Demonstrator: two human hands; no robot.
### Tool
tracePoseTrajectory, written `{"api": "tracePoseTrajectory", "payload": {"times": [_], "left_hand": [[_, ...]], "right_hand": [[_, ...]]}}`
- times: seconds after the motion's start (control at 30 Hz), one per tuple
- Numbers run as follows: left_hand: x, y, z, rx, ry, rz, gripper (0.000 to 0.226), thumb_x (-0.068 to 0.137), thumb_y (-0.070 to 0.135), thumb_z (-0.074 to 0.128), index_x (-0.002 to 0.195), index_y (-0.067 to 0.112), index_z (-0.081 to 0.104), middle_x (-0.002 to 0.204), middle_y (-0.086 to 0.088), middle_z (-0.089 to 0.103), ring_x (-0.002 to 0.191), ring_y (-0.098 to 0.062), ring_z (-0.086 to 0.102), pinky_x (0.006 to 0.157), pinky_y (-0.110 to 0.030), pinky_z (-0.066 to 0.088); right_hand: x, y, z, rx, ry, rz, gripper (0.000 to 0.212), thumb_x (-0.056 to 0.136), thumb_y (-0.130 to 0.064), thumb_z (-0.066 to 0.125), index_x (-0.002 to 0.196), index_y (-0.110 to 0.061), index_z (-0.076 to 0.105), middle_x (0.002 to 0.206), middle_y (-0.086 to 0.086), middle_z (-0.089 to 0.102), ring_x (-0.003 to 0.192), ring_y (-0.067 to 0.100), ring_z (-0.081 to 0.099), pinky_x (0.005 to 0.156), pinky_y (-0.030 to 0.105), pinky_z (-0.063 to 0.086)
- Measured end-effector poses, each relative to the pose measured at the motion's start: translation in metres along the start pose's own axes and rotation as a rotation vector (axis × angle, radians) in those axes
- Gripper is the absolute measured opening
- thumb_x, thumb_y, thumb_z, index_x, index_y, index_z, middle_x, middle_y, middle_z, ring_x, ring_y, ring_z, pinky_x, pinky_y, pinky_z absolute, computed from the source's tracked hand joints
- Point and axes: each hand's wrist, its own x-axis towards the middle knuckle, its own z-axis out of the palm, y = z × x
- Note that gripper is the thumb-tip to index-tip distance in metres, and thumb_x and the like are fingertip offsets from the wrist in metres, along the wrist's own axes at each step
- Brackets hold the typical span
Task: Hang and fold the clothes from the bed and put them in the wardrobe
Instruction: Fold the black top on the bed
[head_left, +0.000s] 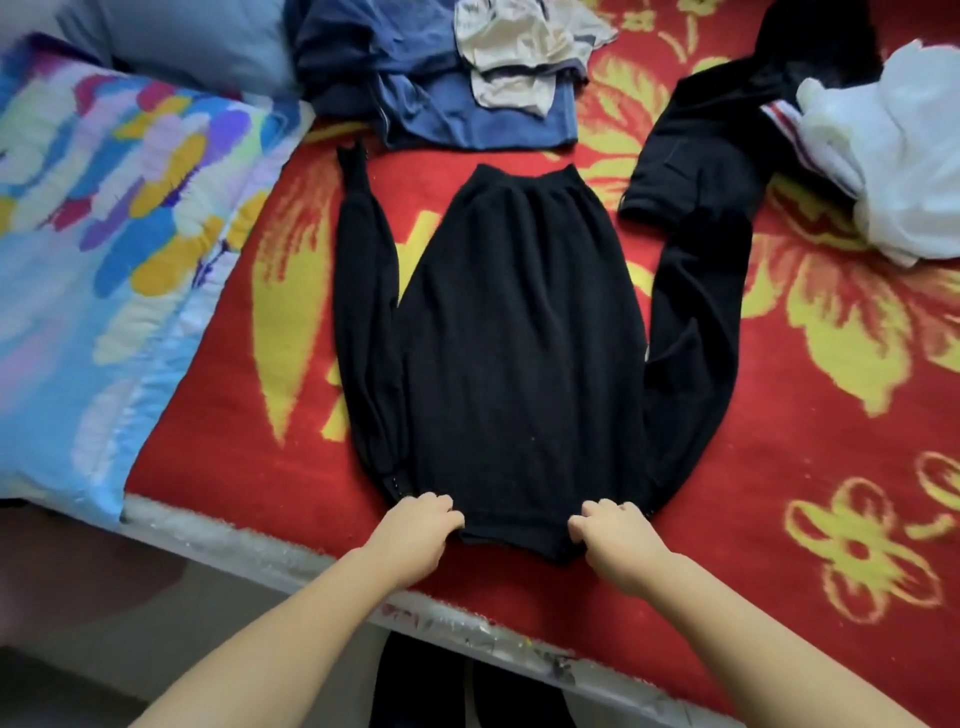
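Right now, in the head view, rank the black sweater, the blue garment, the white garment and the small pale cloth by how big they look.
1. black sweater, clearly largest.
2. blue garment and white garment: alike, both cut off by the frame; unranked.
3. pale cloth, smallest.

The bed (779, 519) is covered with a red blanket (218, 426) patterned with yellow flowers. A black sweater (519, 338) lies spread flat in the middle of it, sleeves stretched along both sides, its near end by the bed's front edge. Beyond it sits a heap of blue clothes (415, 88) with a crumpled pale garment (519, 57) on top. To the right lie a black garment (727, 130) and a white one (893, 156). A colourful pillow (104, 234) rests on the left side.
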Motion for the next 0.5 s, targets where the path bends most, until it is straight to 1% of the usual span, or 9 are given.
{"api": "tracePoseTrajectory", "payload": {"times": [0.03,0.07,0.1,0.17,0.23,0.3,0.37,0.4,0.5], "left_hand": [[-0.003,0.001,0.005,-0.001,-0.073,-0.005,0.036,0.086,0.006,0.05,0.119,0.018,0.06,0.109,-0.004,0.056,0.102,-0.024,0.054,0.082,-0.033,0.044],[-0.003,0.004,0.007,-0.033,-0.158,-0.026,0.042,0.089,0.004,0.042,0.127,0.018,0.055,0.117,-0.005,0.054,0.11,-0.025,0.05,0.089,-0.034,0.04],[-0.001,0.004,0.008,-0.071,-0.201,-0.052,0.044,0.091,0.004,0.039,0.13,0.02,0.053,0.121,-0.004,0.053,0.113,-0.024,0.049,0.092,-0.033,0.039],[0.006,0.002,0.006,-0.201,-0.219,-0.107,0.044,0.091,0.008,0.039,0.128,0.023,0.055,0.121,-0.002,0.055,0.115,-0.02,0.05,0.094,-0.03,0.04],[0.014,-0.009,-0.005,-0.363,-0.193,-0.163,0.04,0.089,0.012,0.041,0.122,0.025,0.06,0.115,0.001,0.057,0.11,-0.017,0.053,0.091,-0.026,0.04],[0.02,-0.025,-0.023,-0.465,-0.067,-0.253,0.033,0.087,0.012,0.043,0.109,0.024,0.065,0.109,0.004,0.059,0.104,-0.016,0.056,0.087,-0.026,0.042],[0.028,-0.051,-0.042,-0.552,0.126,-0.397,0.025,0.086,0.009,0.044,0.091,0.023,0.064,0.102,0.006,0.061,0.098,-0.017,0.058,0.083,-0.028,0.044],[0.034,-0.067,-0.052,-0.594,0.21,-0.47,0.024,0.086,0.008,0.044,0.086,0.023,0.063,0.1,0.004,0.062,0.095,-0.018,0.058,0.081,-0.029,0.044],[0.055,-0.124,-0.073,-0.689,0.391,-0.639,0.019,0.088,0.009,0.046,0.088,0.02,0.061,0.098,0.0,0.063,0.086,-0.021,0.057,0.075,-0.03,0.043]], "right_hand": [[-0.002,0.001,0.001,-0.018,-0.056,-0.025,0.033,0.089,-0.006,0.043,0.117,-0.02,0.055,0.119,0.004,0.051,0.114,0.026,0.048,0.087,0.036,0.034],[-0.002,0.002,0.002,-0.033,-0.096,-0.04,0.034,0.089,-0.005,0.044,0.118,-0.019,0.055,0.12,0.005,0.051,0.115,0.026,0.048,0.087,0.036,0.034],[-0.001,0.002,0.002,-0.04,-0.123,-0.046,0.034,0.09,-0.005,0.043,0.118,-0.018,0.055,0.122,0.005,0.051,0.116,0.026,0.048,0.086,0.036,0.033],[0.003,0.001,0.001,-0.046,-0.178,-0.045,0.033,0.091,-0.006,0.043,0.12,-0.017,0.056,0.125,0.006,0.052,0.118,0.026,0.048,0.088,0.036,0.034],[0.01,-0.002,-0.004,0.013,-0.192,-0.024,0.033,0.092,-0.009,0.042,0.12,-0.018,0.056,0.125,0.006,0.053,0.118,0.026,0.049,0.092,0.035,0.036],[0.016,-0.008,-0.016,0.12,-0.171,-0.005,0.032,0.091,-0.011,0.04,0.118,-0.018,0.056,0.123,0.006,0.054,0.114,0.027,0.053,0.089,0.033,0.04],[0.029,-0.016,-0.036,0.217,-0.122,-0.013,0.031,0.091,-0.012,0.039,0.116,-0.018,0.056,0.121,0.007,0.055,0.111,0.028,0.055,0.086,0.032,0.043],[0.037,-0.021,-0.049,0.255,-0.08,-0.021,0.031,0.092,-0.013,0.038,0.116,-0.018,0.057,0.12,0.007,0.056,0.11,0.027,0.055,0.086,0.032,0.043],[0.069,-0.044,-0.092,0.367,0.054,-0.051,0.029,0.092,-0.016,0.038,0.112,-0.019,0.059,0.116,0.003,0.061,0.107,0.025,0.056,0.084,0.032,0.045]]}}
